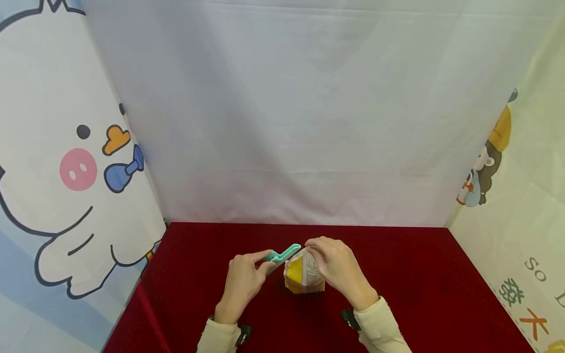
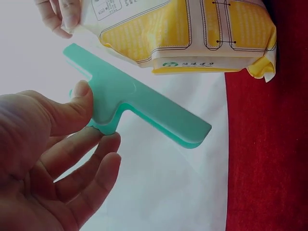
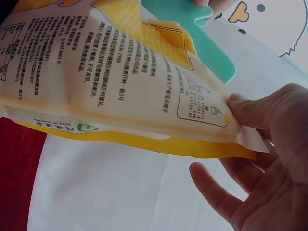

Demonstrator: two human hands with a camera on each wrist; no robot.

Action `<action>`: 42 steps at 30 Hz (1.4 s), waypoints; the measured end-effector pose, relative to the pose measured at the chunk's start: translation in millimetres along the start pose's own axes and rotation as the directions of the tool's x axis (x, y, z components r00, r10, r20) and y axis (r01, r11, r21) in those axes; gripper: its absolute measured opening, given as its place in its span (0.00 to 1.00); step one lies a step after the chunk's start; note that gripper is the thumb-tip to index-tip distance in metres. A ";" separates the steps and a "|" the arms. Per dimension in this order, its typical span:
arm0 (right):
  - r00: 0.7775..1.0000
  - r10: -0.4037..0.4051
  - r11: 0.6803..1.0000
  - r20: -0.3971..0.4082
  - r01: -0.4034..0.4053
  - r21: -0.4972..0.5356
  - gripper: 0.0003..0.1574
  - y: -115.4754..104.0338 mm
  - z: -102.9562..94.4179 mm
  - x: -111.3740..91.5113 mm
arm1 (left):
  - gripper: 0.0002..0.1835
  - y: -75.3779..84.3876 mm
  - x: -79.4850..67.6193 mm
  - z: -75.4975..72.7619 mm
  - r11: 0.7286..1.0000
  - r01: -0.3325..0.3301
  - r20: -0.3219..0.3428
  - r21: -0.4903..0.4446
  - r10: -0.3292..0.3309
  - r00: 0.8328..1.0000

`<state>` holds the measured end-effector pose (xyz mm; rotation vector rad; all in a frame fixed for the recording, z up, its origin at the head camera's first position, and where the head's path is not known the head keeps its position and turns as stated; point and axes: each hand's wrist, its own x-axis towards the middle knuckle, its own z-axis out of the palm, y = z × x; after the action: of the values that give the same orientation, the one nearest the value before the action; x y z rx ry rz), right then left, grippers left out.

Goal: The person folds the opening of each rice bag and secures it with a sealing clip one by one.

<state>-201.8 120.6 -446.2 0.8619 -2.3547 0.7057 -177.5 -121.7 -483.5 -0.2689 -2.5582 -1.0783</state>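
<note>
A teal bag clip with a long straight bar is pinched by its handle between the thumb and fingers of my left hand. Its bar points toward a yellow and white printed food bag, beside it and apart in the left wrist view. My right hand pinches the top edge of the bag between thumb and fingers. In the right wrist view the bag shows rows of small print, and the clip appears behind it. Whether the clip's bars are parted is hard to tell.
A dark red cloth covers the table. Behind it hangs a pale white curtain. Printed cloth with a cartoon bird stands at the left, and another printed cloth at the right.
</note>
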 end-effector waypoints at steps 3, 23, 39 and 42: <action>1.000 -0.006 1.000 0.002 0.006 -0.004 0.10 0.3 -0.5 0.7 | 0.14 0.1 0.7 1.6 1.000 -0.005 -0.016 -0.013 0.004 1.000; 0.999 0.020 1.000 0.028 -0.020 0.011 0.10 -0.8 -0.3 0.5 | 0.12 3.1 3.3 5.4 0.999 -0.019 -0.023 0.036 0.019 1.000; 0.999 0.027 0.998 0.034 -0.029 0.051 0.09 0.8 -0.2 0.9 | 0.10 4.4 8.6 11.0 0.998 -0.069 0.025 0.004 0.069 0.997; 0.999 0.023 0.999 0.028 -0.025 0.046 0.09 1.5 0.0 0.4 | 0.10 4.8 8.4 11.2 0.997 -0.078 0.030 -0.002 0.078 0.997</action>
<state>-203.1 121.5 -446.4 0.8697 -2.3851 0.7655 -186.5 -110.0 -484.4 -0.3845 -2.5511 -1.0545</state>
